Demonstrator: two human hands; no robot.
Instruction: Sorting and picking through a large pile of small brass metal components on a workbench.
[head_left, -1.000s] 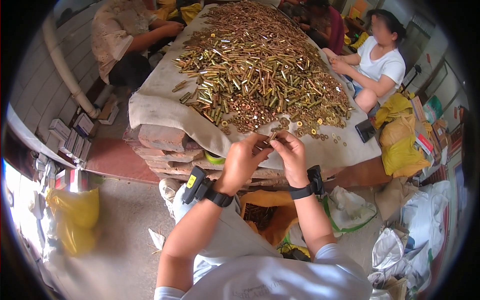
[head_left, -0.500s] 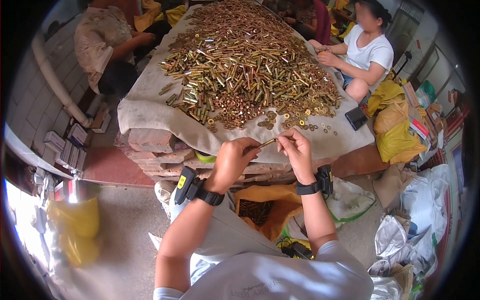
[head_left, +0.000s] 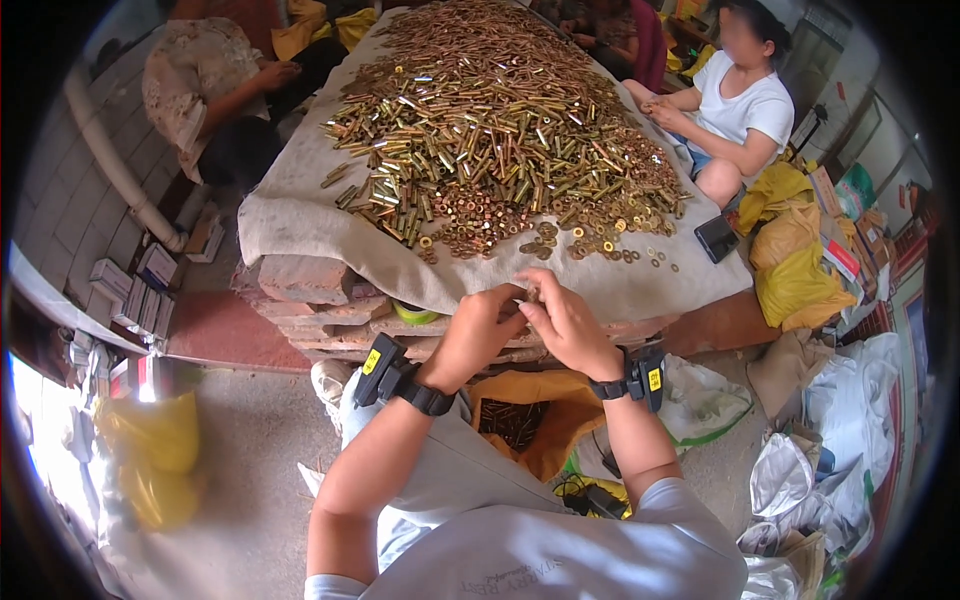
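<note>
The bare left hand (head_left: 483, 328) and bare right hand (head_left: 566, 322) meet just off the near edge of a beige cloth (head_left: 320, 222), over a stack of reddish bricks (head_left: 305, 282). The right thumb and fingers pinch a small brown-gold metal piece (head_left: 533, 296), mostly hidden between the fingertips, so its full shape cannot be made out. The left fingers curl in close beside it; whether they grasp it too, I cannot tell.

On the cloth lies a broad heap of slim gold and copper-coloured metal tubes (head_left: 480, 150), blurring into one mass toward the far end. Small coppery nuts (head_left: 485, 218) and flat yellowish washers (head_left: 590, 238) spread along its near side, some overlapping. Half tucked below the cloth's fold, a round lime-green object (head_left: 415, 313) shows only in part. The right forearm partly covers an open orange sack (head_left: 555, 410) holding dark slender pieces.

Bare cloth runs between the washers and the hands, and widens at the left corner. At the right edge lies a flat black rectangular device (head_left: 715, 238), well apart from the hands. A co-worker in white (head_left: 740, 110) sits beyond it; others are cut off at the top.
</note>
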